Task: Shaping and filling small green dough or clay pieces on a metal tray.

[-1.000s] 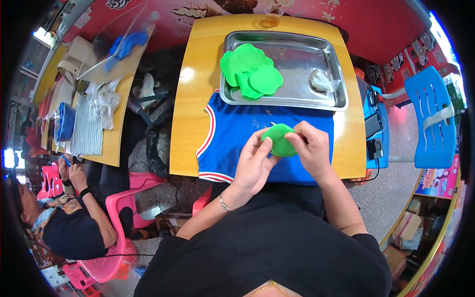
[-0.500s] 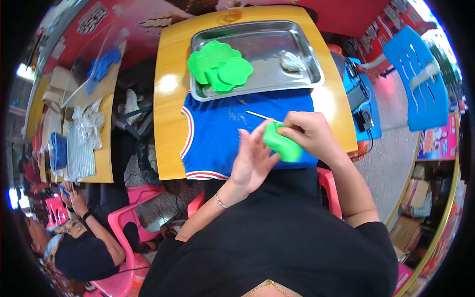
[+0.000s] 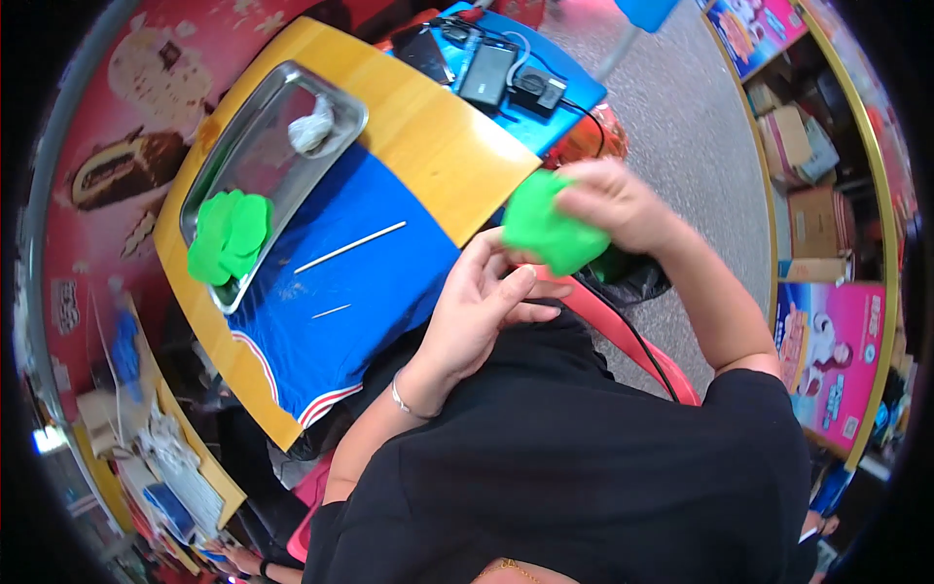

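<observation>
My right hand (image 3: pixel 613 204) pinches a flat, bright green, soft-looking piece (image 3: pixel 550 229), blurred by motion, past the table's right edge. Just below it, my left hand (image 3: pixel 477 307) has its fingers loosely bent and apart, palm up, and grips nothing I can see. A blue sleeveless jersey (image 3: pixel 389 209) with striped trim is spread on the table. On it lie a pale thin stick (image 3: pixel 350 247) and a shorter, finer one (image 3: pixel 331 311). Several rounded green pieces (image 3: pixel 229 234) overlap at the near end of a metal tray (image 3: pixel 282 219).
A crumpled clear plastic bundle (image 3: pixel 311 128) sits in the tray's far end. Beyond the wooden table (image 3: pixel 448 127), a blue seat (image 3: pixel 574 83) carries black boxes and cables. A pink chair (image 3: pixel 632 346) and a black bag (image 3: pixel 632 277) are beside me. Shelves with cartons (image 3: pixel 822 229) stand right.
The view has swung right, so table and tray appear tilted to the left. My right hand has carried the green piece from above the jersey to past the table's edge; the long stick now shows fully.
</observation>
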Demonstrator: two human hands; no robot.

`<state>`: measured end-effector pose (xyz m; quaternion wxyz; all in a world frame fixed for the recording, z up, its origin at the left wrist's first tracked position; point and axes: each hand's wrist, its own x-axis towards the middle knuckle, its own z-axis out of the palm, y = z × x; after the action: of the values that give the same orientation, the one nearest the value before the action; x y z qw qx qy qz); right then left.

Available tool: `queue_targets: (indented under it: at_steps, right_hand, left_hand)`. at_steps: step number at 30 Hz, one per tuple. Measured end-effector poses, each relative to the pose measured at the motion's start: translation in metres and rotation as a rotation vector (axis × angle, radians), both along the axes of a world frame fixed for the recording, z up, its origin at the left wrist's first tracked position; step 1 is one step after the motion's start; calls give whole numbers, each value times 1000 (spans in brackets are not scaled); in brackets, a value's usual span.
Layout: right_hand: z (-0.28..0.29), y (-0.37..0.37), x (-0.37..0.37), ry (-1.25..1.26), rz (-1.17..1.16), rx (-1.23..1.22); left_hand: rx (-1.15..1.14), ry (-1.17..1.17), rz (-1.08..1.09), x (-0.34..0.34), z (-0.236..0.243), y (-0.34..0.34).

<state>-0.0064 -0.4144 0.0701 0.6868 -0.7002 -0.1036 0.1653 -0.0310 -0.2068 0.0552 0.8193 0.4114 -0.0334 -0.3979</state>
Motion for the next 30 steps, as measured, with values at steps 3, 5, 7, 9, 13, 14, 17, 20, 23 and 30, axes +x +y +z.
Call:
queue_targets:
  at_steps: [3, 5, 7, 9, 13, 14, 17, 20, 23, 30]
  right_hand:
    - [-41, -79, -11, -160, -286, -458]
    - [-82, -124, -30, -186, -261, -967]
    - [-131, -157, -68, -18, -275, -971]
    - [-174, -169, -97, 166, -254, -1057]
    - [-238, -159, -112, 247, -270, -1138]
    - [-245, -158, -108, 240, -267, -1133]
    - [-258, -160, -91, 155, -320, -1474]
    - [-262, -152, -68, 97, -290, -1485]
    - [-265, -149, -59, 191, 34, -1430]
    - [-147, -132, -10, 690, 389, -1018]
  left_hand:
    - [-50, -708, -27, -3, 19, 2]
    - [-570, -807, -120, -4, 41, -2]
    - [-682, -833, -362, 4, 78, -8]
    - [-827, -1040, -432, 14, 89, -27]
    - [-773, -878, -439, 2, 99, -31]
    - [-797, -831, -416, -2, 98, -29]
    - [-738, -889, -407, -2, 102, -24]
    - [-756, -818, -420, -1, 108, -16]
    - [-834, -815, -399, 2, 109, -3]
    - [-999, -982, 189, -17, 127, 42]
